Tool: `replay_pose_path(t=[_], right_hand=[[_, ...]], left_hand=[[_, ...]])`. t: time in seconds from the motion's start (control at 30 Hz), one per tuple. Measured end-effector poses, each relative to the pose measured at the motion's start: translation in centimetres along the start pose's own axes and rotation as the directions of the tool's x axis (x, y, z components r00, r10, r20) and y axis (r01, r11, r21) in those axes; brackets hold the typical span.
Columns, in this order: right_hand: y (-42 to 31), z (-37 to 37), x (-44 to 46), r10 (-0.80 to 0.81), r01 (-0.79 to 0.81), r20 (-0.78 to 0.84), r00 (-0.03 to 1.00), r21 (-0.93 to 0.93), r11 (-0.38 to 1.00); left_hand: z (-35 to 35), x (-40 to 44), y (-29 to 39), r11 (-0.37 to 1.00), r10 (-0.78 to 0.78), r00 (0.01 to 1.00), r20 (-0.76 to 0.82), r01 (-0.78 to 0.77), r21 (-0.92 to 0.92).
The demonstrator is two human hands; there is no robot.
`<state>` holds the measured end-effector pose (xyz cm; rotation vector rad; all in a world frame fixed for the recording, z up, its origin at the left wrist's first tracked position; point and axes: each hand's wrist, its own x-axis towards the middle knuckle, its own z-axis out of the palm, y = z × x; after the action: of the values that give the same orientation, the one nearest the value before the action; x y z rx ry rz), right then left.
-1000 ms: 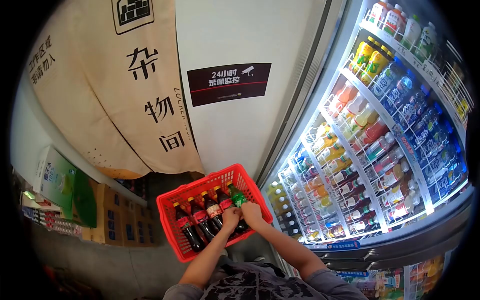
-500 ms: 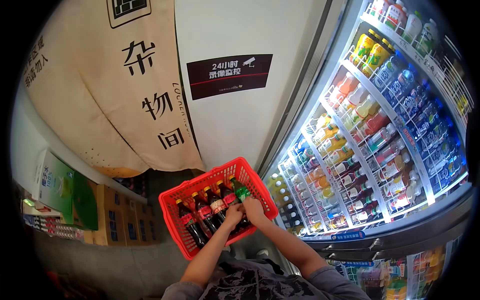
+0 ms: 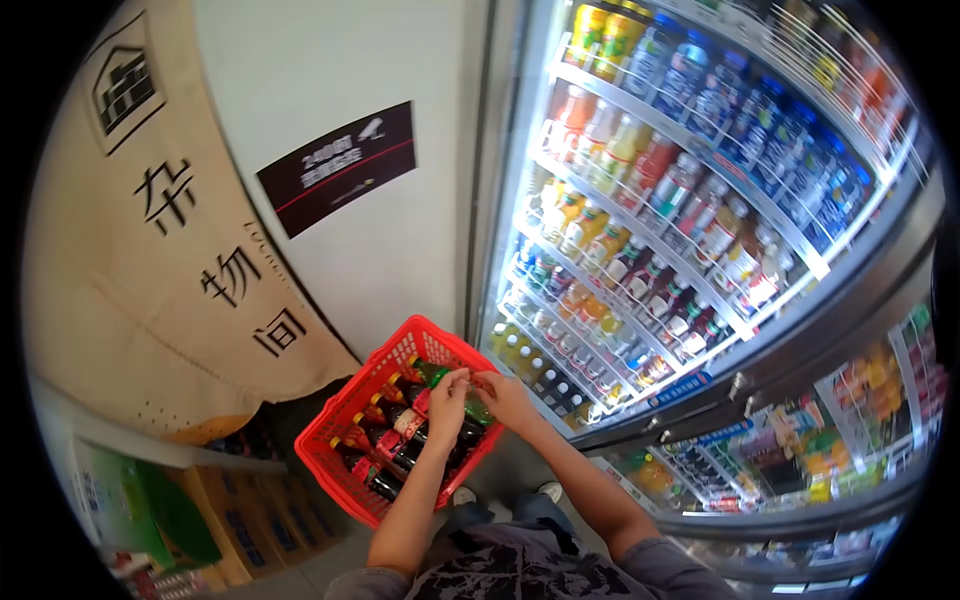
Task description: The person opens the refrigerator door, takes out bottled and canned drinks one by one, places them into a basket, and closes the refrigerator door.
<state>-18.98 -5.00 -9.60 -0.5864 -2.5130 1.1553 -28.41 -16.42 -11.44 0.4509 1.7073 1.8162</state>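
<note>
Currently, my red basket (image 3: pixel 443 342) serves as the clock-face datum, with twelve o'clock toward the top of the view.

Position: my left hand (image 3: pixel 450 395) is at two o'clock and my right hand (image 3: pixel 505 398) at three o'clock, both above the basket's contents. My fingertips are drawn together and meet, or nearly meet, between the hands. I cannot tell whether anything small is pinched there, or whether either hand grips a bottle.

Contents: the green bottle (image 3: pixel 430 373) lies at one o'clock inside the basket, its lower part passing beneath my hands. The dark bottles (image 3: pixel 400 420) with yellow caps lie beside it, from seven o'clock toward twelve.

Status: these bottles are in the basket, laid side by side; I judge that stage complete. Handling at the green bottle's end appears unfinished. The drinks cooler (image 3: pixel 840 290), at two o'clock, holds stocked shelves; any remaining quantity cannot be determined.
</note>
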Motion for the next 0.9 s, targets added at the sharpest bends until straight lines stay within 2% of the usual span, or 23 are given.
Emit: replay_pose_path(t=[0.03, 0.1, 0.2, 0.33, 0.43, 0.5, 0.57, 0.7, 0.9], right_hand=[[-0.6, -1.2, -0.6, 0.044, -0.030, -0.061, 0.997, 0.205, 0.978], [-1.0, -3.9, -1.9, 0.082, -0.056, -0.108, 0.991, 0.221, 0.974], [-0.6, -7.4, -4.5, 0.101, 0.003, -0.331, 0.938, 0.299, 0.954], [1.1, -12.2, -8.9, 0.185, 0.022, -0.480, 0.857, 0.394, 0.919], [2.2, -16.0, -13.4, 0.222, 0.019, -0.565, 0.795, 0.389, 0.921], [1.9, -19.1, -17.2, 0.293, -0.085, -0.562, 0.774, 0.366, 0.927], [3.0, -21.2, -20.5, 0.318, -0.097, -0.637, 0.702, 0.357, 0.929], [5.7, -23.8, -26.7, 0.356, 0.044, -0.768, 0.532, 0.445, 0.894], [7.3, -26.2, -32.5, 0.397, -0.005, -0.844, 0.362, 0.424, 0.906]], left_hand=[[0.9, -0.2, 1.4, 0.999, 0.010, 0.999, 0.032, -0.008, -0.051], [2.8, -0.1, 2.7, 0.997, 0.067, 0.993, 0.094, -0.064, -0.042], [6.5, -1.4, 4.7, 0.998, 0.049, 0.979, 0.197, -0.039, -0.055], [12.2, -3.7, 4.9, 0.997, 0.042, 0.942, 0.333, -0.016, -0.081], [16.9, -6.3, 4.4, 0.996, 0.054, 0.906, 0.419, -0.021, -0.083], [19.9, -8.5, 4.0, 0.996, 0.053, 0.881, 0.471, -0.012, -0.088], [22.6, -10.9, 4.1, 0.997, 0.032, 0.833, 0.553, 0.011, -0.075], [27.0, -14.3, 3.6, 0.996, 0.034, 0.779, 0.627, 0.028, -0.090], [31.5, -16.3, 2.1, 0.992, 0.023, 0.752, 0.659, 0.066, -0.109]])
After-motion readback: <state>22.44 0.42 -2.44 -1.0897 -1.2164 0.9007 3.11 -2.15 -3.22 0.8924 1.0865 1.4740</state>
